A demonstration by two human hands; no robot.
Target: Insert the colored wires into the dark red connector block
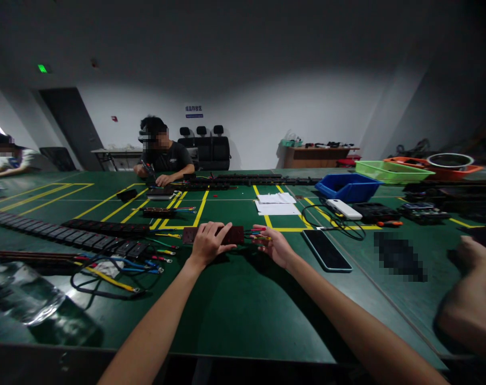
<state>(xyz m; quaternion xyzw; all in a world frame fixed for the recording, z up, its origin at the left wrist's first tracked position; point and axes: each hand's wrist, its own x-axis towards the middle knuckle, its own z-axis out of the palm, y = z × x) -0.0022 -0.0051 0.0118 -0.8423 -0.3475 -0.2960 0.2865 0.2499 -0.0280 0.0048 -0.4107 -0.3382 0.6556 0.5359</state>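
My left hand [211, 243] is wrapped over a dark reddish-brown, bar-shaped piece [237, 235] held just over the green table. Coloured wires [247, 233] come out of its right end. My right hand [275, 247] has its fingers closed around these wires, with red and yellow bits showing between the fingertips. Part of the bar is hidden under my left fingers. To the left of my hands lie long black cable chains [118, 247], with yellow, green, red and blue wires [150, 264] ending in metal ring lugs.
A water bottle [30, 299] lies at the front left. Right of my hands are a phone [326, 250], a white power bank [344, 209] with a black cable, and a blue bin [347, 187]. Papers [277, 204] lie ahead. A co-worker [170, 158] sits opposite; another person's hand [473, 294] is at the right edge.
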